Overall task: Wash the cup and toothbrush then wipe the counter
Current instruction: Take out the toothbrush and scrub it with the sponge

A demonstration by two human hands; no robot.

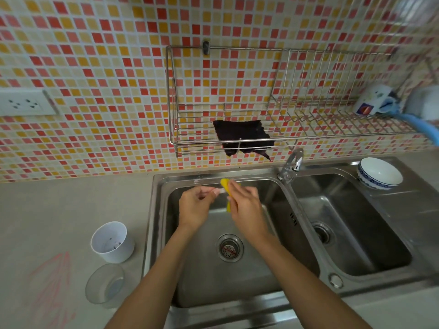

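Observation:
Over the left basin of the steel sink (161, 233), my left hand (194, 206) grips a pale toothbrush (219, 191) by its handle. My right hand (245, 205) is closed on a yellow sponge (225, 186) wrapped around the brush's far end, so the bristles are hidden. A white cup (112, 242) stands upright on the grey counter (59, 210) left of the sink. A clear plastic cup (104, 284) stands just in front of it.
The faucet (293, 163) rises between the two basins. A blue-patterned white bowl (379, 173) sits at the right basin's back rim. A dark cloth (242, 136) hangs from the wall wire rack (285, 136), which also holds a mug (375, 100). Red marks (54, 281) streak the counter.

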